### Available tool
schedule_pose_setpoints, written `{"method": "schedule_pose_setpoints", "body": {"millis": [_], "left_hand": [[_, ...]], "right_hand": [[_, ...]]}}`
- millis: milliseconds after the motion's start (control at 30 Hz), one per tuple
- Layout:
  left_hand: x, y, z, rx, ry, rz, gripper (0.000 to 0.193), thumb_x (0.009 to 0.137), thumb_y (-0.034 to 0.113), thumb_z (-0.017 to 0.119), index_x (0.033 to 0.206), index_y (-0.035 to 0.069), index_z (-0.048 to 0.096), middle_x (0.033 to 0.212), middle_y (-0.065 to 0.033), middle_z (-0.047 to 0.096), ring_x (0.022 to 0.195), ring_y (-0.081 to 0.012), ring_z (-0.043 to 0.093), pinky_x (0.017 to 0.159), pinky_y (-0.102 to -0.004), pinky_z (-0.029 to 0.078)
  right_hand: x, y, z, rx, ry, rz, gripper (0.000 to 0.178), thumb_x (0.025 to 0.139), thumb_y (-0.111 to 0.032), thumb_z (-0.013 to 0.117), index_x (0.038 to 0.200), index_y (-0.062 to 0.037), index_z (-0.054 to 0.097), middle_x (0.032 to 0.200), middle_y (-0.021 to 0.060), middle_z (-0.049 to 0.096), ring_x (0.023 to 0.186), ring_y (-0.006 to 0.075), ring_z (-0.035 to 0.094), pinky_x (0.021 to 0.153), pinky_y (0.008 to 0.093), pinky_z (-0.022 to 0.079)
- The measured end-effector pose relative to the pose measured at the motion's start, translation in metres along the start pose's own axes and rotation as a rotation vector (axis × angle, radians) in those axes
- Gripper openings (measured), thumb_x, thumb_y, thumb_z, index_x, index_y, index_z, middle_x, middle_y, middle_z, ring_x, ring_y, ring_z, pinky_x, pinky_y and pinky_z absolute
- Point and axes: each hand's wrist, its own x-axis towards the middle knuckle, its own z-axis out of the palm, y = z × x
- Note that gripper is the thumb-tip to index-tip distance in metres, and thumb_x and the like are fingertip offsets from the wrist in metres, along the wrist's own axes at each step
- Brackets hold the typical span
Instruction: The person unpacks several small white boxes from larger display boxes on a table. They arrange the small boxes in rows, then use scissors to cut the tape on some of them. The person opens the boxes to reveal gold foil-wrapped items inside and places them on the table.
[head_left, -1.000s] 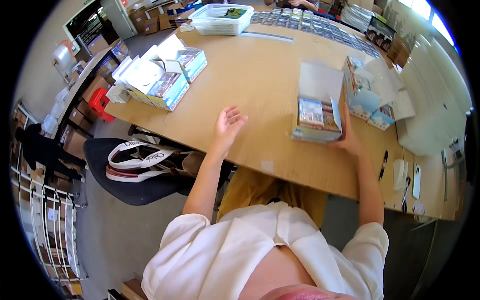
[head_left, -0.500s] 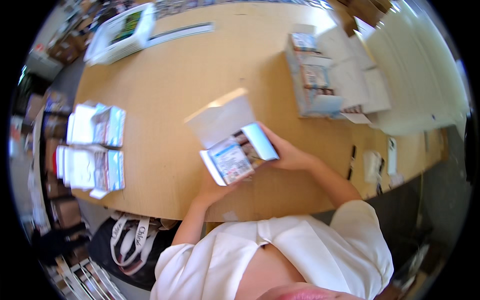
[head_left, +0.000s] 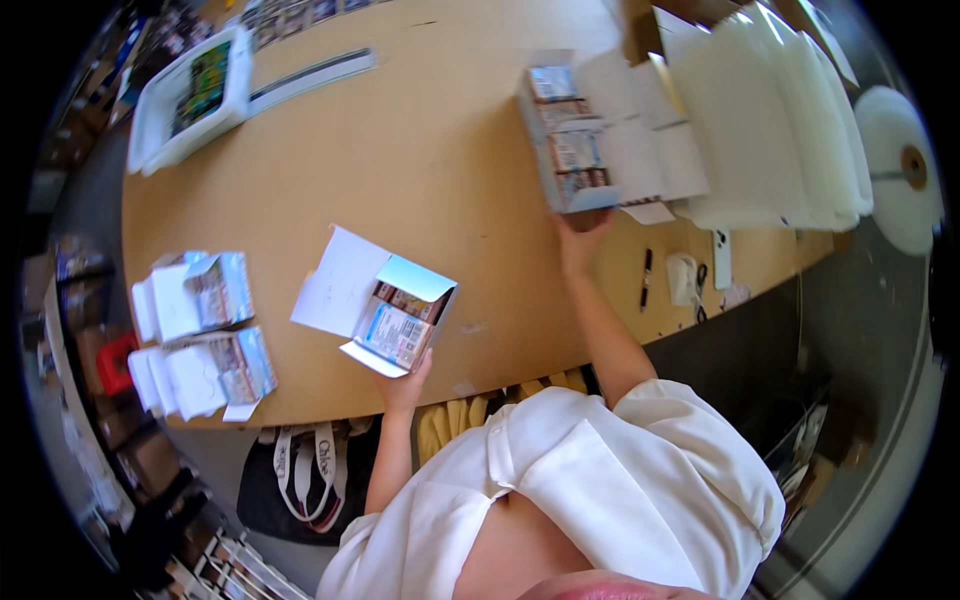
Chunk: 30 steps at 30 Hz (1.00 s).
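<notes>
My left hand grips the near side of an open white and light-blue carton, its fingers partly hidden underneath. This carton's flap lies folded back to the left. Inside are a pale labelled packet and several brown-edged small packs. My right hand is at the near end of a second, longer open carton, apparently gripping it; its fingertips are blurred and partly hidden. Small light-blue and brown packs stand in a row in that carton.
Two open cartons stand at the table's left. A white basket and a ruler-like strip lie at the far left. White foam-like sheets are piled at the right, with a pen, a white phone-shaped object and scissors nearer.
My right hand has left the carton in my left hand and reached right to the longer carton. The left-hand carton has come lower and left in view. The whole view has shifted.
</notes>
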Motion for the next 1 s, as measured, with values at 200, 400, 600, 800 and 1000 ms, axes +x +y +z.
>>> {"method": "schedule_pose_setpoints", "body": {"millis": [200,400,600,800,1000], "left_hand": [[0.006,-0.011,-0.03,0.057,0.154,0.001,0.066,0.06,0.022,0.086,0.112,-0.002,0.054,0.107,-0.015,0.059,0.097,-0.0294,0.059,0.084,-0.0403,0.047],[0.022,-0.033,-0.042,0.027,0.298,0.085,0.086,0.06,0.018,0.084,0.128,0.0,0.036,0.122,-0.0174,0.042,0.115,-0.0341,0.044,0.097,-0.0436,0.037],[0.03,-0.042,-0.074,0.021,0.433,0.128,0.085,0.06,0.015,0.085,0.128,-0.001,0.036,0.121,-0.0169,0.046,0.113,-0.0322,0.049,0.094,-0.0428,0.04],[0.037,-0.075,-0.082,0.229,0.39,0.134,0.082,0.061,0.019,0.085,0.126,0.0,0.04,0.119,-0.0162,0.046,0.112,-0.0325,0.049,0.093,-0.0426,0.04],[0.043,-0.076,-0.09,0.134,0.229,0.109,0.064,0.06,0.021,0.086,0.115,0.005,0.056,0.107,-0.0111,0.061,0.099,-0.0296,0.06,0.084,-0.0412,0.047]], "right_hand": [[0.009,0.0,0.002,0.356,-0.034,-0.078,0.085,0.061,0.009,0.08,0.133,0.0033,0.035,0.132,0.0192,0.049,0.114,0.0297,0.054,0.101,0.0427,0.043],[0.027,0.026,-0.001,0.189,-0.083,-0.062,0.077,0.064,0.002,0.084,0.127,0.01,0.041,0.121,0.0242,0.054,0.104,0.0323,0.059,0.09,0.0407,0.053],[-0.037,-0.031,0.011,0.052,-0.391,0.012,0.088,0.063,0.008,0.08,0.137,0.0042,0.032,0.132,0.0234,0.045,0.115,0.0328,0.054,0.096,0.0426,0.051],[-0.092,-0.036,0.068,0.193,-0.703,-0.097,0.095,0.062,0.005,0.077,0.138,-0.0061,0.022,0.138,0.0136,0.035,0.127,0.0277,0.042,0.103,0.041,0.042],[-0.081,-0.06,0.135,0.053,-1.069,-0.002,0.108,0.06,0.005,0.076,0.145,-0.0117,0.011,0.136,0.013,0.038,0.125,0.0245,0.044,0.104,0.0383,0.04]]}}
